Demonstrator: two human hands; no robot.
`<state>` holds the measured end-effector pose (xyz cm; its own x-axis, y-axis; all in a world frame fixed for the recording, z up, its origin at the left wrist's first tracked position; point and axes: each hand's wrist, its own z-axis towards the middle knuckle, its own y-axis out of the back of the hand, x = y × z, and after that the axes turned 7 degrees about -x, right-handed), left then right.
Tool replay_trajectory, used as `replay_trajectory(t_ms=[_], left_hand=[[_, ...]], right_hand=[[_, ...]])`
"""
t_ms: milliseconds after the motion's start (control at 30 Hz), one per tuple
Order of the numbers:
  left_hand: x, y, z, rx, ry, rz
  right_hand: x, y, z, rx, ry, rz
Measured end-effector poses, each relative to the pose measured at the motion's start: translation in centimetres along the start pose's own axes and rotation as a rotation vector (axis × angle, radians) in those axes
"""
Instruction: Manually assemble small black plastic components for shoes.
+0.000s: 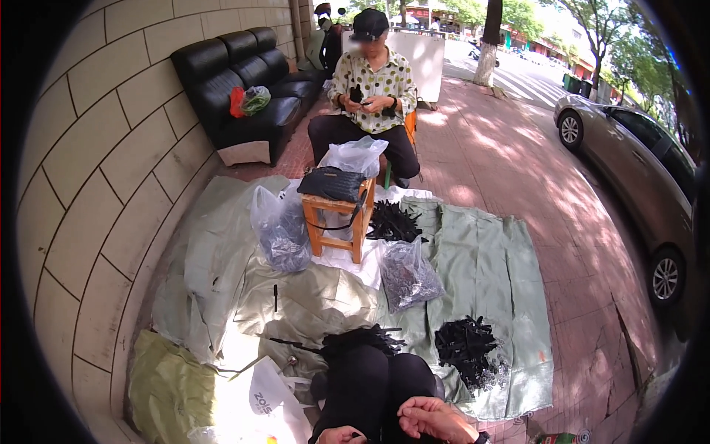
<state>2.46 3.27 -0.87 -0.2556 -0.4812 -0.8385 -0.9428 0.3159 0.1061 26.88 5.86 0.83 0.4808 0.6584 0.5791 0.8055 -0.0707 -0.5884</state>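
My right hand (435,417) lies on my right knee at the bottom of the view, fingers stretched out and nothing visible in it. Only the top of my left hand (342,435) shows at the lower edge, against my left thigh, and its fingers are cut off. My legs in black trousers (373,388) reach forward onto a green sheet (488,266). A pile of small black parts (464,344) lies on the sheet just right of my knees. Another black bunch (362,339) sits just beyond my knees.
Two clear bags of dark parts (281,233) (405,275) flank a wooden stool (336,222) carrying a black bag. Behind it a seated person (371,89) handles black pieces. A black sofa (248,81) stands along the tiled wall on the left; a parked car (643,155) is on the right.
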Motion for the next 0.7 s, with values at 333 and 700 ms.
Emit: replay_trajectory(t_ms=[333,700], left_hand=[[0.5,-0.3,0.2,0.0,0.026,-0.022],[-0.7,-0.2,-0.2,-0.016,0.023,-0.029]], right_hand=[[-0.3,0.6,-0.3,0.048,0.037,0.014],[-1.9,2.4,1.2,0.081,-0.029,0.011]])
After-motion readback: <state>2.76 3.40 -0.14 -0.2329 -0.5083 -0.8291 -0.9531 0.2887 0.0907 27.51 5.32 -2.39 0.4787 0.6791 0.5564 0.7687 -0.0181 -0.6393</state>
